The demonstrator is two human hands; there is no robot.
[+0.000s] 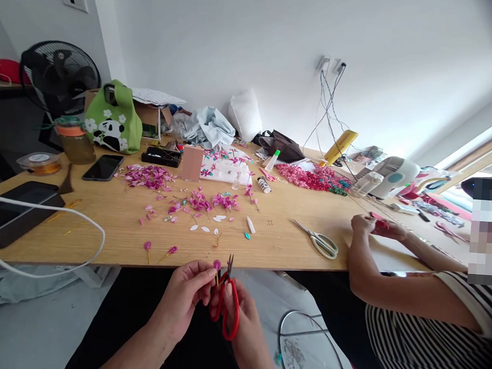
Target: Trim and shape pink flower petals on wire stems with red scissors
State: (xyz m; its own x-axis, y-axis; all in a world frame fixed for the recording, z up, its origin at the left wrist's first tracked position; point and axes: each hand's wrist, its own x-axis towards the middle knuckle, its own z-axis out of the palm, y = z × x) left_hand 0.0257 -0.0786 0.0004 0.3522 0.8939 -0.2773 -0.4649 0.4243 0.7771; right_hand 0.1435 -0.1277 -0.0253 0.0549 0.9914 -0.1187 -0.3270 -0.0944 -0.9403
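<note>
At the table's front edge my left hand (188, 293) pinches a small magenta flower bud (217, 265) with a thin yellow stem below it. My right hand (243, 313) grips red-handled scissors (231, 318), their dark blades pointing up just right of the bud. Whether the blades touch the stem I cannot tell. Two similar buds lie on the wood to the left, one bud (147, 246) and a second bud (172, 250). Farther back are loose magenta petals (200, 200), several white leaf-shaped pieces (205, 229) and a teal leaf piece (247, 236).
White-handled scissors (325, 245) lie to the right, near a co-worker's hands (378, 224). A white cable (95, 224) loops over the left front edge beside a black device (17, 208). A phone (103, 167), a jar (75, 144) and a pile of pink pieces (309, 176) sit farther back.
</note>
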